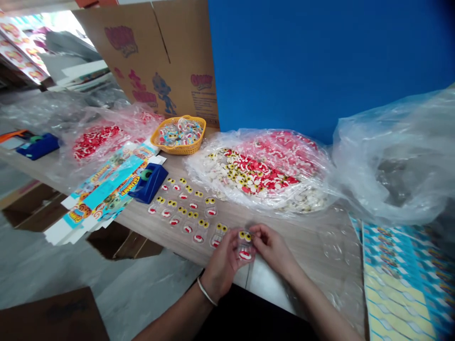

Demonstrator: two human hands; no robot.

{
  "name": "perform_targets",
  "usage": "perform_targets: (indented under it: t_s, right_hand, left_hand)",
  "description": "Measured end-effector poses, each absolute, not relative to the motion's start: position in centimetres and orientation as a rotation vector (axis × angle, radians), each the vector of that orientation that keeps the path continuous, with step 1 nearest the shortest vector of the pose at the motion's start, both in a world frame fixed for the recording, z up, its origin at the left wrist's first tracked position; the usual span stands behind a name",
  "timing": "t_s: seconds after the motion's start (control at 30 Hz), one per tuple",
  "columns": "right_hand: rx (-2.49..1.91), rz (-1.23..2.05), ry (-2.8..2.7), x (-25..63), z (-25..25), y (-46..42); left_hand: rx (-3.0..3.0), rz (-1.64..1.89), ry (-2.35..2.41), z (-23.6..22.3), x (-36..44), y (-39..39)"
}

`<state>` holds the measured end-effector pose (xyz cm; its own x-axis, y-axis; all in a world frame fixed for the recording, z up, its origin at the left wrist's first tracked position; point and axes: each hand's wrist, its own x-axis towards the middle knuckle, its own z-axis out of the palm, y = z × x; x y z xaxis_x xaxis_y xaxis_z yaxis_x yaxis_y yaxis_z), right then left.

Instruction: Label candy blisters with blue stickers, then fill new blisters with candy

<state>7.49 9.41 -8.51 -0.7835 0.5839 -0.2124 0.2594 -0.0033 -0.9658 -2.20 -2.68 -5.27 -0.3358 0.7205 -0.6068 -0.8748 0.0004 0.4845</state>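
At the table (295, 232), left hand (221, 267) and right hand (270, 247) fingers pinch a candy-like blister (245, 246).

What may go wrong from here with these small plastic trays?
The left hand and right hand pinch a small clear tray near the table edge, so it may slip and fall. The rows of filled trays lie loose and close together; a careless move may knock them.
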Motion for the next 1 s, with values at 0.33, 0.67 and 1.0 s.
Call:
perform_targets:
  t_s: [0.33, 0.67, 1.0]
  right_hand:
    - [-0.965, 1.636, -1.936, 1.4, -9.2, 10.7]
    - [-0.925, 0.894, -2.493, -3.4, -8.6, 10.6]
    - [-0.994, 0.572, -2.617, 5.5, -4.4, 11.3]
  left_hand:
    - [-0.355, 1.727, 1.061, -4.9, -4.4, -3.9]
    - [-0.327, 1.590, 1.199, -6.4, -3.6, -6.8]
    - [-0.195, 1.348, 1.274, -5.9, -3.6, -5.1]
